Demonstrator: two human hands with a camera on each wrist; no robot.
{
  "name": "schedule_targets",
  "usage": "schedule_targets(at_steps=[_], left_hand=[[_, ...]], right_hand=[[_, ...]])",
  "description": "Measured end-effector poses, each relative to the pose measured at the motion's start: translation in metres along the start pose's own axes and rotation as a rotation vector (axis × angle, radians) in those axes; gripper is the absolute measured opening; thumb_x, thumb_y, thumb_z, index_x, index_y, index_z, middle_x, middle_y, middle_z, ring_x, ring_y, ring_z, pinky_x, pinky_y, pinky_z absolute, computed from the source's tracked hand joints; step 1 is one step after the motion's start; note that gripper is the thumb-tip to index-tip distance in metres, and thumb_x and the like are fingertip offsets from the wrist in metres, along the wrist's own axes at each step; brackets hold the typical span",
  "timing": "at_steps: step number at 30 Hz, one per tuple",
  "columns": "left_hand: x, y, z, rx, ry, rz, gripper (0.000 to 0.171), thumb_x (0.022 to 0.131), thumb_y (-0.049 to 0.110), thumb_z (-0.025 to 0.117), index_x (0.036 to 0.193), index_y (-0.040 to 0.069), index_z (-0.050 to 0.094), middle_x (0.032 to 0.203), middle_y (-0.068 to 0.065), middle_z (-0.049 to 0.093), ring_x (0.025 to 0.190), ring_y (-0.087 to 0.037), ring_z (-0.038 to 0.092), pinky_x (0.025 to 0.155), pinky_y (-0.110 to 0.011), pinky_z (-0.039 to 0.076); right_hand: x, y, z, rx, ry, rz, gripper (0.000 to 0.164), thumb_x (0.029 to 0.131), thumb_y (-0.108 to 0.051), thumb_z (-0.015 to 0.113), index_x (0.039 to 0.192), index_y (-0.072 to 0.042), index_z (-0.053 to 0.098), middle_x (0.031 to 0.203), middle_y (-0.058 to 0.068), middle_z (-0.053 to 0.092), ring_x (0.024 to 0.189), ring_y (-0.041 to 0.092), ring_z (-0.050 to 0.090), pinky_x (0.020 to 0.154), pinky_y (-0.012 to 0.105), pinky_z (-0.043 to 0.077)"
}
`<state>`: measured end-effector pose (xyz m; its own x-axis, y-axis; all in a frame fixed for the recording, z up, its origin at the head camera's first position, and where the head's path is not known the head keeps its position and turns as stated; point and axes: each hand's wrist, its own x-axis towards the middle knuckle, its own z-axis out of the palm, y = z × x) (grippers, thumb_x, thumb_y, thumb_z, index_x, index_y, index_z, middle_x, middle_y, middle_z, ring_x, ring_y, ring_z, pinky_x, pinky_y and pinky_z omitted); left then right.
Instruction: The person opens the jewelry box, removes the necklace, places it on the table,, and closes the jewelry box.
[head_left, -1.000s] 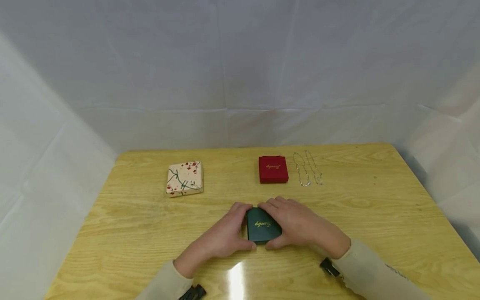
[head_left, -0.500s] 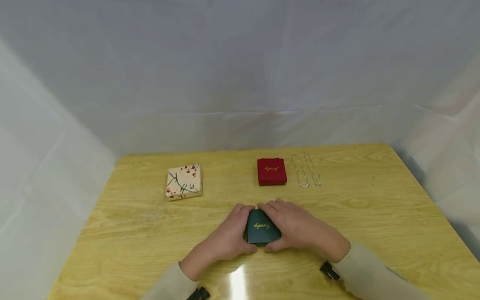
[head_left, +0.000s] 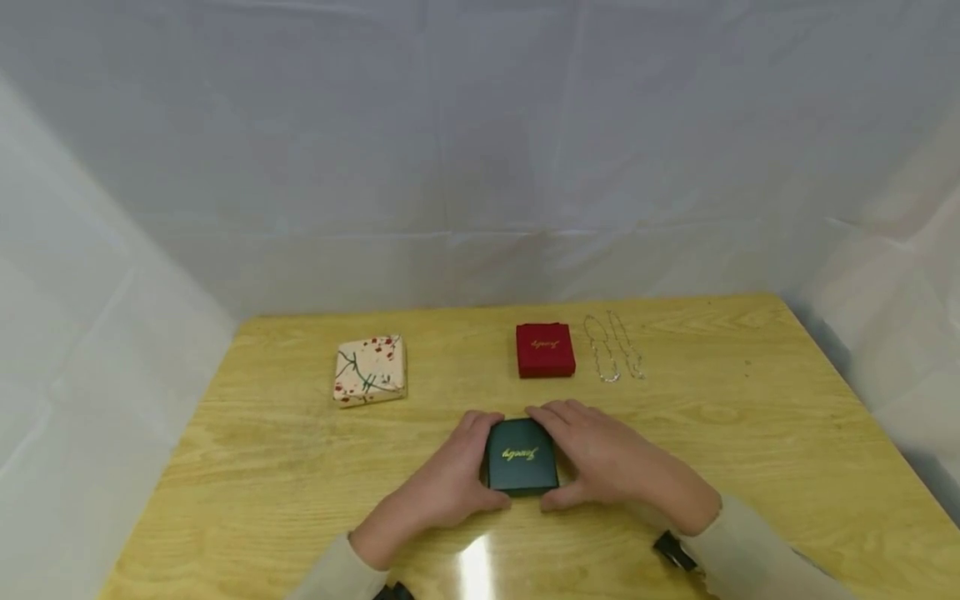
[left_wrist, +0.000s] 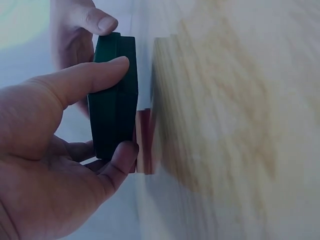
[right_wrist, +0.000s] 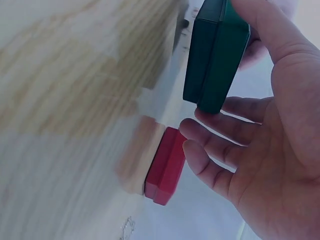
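Note:
A dark green jewelry box (head_left: 522,457) with gold lettering is between both hands near the middle of the table; the wrist views suggest a small gap beneath it. My left hand (head_left: 455,471) grips its left side, with the thumb (left_wrist: 119,65) on the near face and fingers on the far face. At the right side, my right hand (head_left: 606,458) holds the box loosely by its corners. In the right wrist view, the fingertips (right_wrist: 206,116) touch its far end, and the lower fingers extend past it.
A red jewelry box (head_left: 545,351) lies farther back. To its right are two thin silver chains (head_left: 602,350). A cream box with a floral print (head_left: 369,371) sits at the left. White cloth (head_left: 450,150) surrounds the wooden table (head_left: 262,467).
The right hand has eased outward from the green box, exposing more of its lid. The box has shifted slightly left and turned a little. The left hand keeps its grip.

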<state>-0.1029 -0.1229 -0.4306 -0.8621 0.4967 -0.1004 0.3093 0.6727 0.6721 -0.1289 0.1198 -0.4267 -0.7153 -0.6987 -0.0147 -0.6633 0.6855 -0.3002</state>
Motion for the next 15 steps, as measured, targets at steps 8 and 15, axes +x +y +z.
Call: schedule_targets(at_steps=[8, 15], left_hand=[[-0.002, -0.003, -0.011, -0.029, 0.047, -0.037, 0.103, 0.07, 0.031, 0.086, 0.15, 0.008, 0.024, 0.138, -0.005, 0.037, 0.123, -0.018, 0.043, 0.105, -0.038, 0.036], [-0.001, -0.008, -0.024, -0.011, 0.101, -0.032, 0.103, 0.07, 0.029, 0.087, 0.149, 0.008, 0.025, 0.138, -0.007, 0.037, 0.122, -0.02, 0.044, 0.104, -0.039, 0.036]], right_hand=[[-0.01, 0.001, -0.01, -0.012, 0.011, 0.063, 0.11, 0.066, -0.071, 0.071, 0.151, -0.017, 0.027, 0.146, -0.003, 0.037, 0.133, 0.017, 0.034, 0.108, 0.041, 0.032], [-0.017, 0.001, -0.019, -0.052, 0.034, 0.066, 0.108, 0.068, -0.073, 0.068, 0.152, -0.02, 0.026, 0.146, -0.004, 0.037, 0.132, 0.017, 0.035, 0.107, 0.042, 0.033]])
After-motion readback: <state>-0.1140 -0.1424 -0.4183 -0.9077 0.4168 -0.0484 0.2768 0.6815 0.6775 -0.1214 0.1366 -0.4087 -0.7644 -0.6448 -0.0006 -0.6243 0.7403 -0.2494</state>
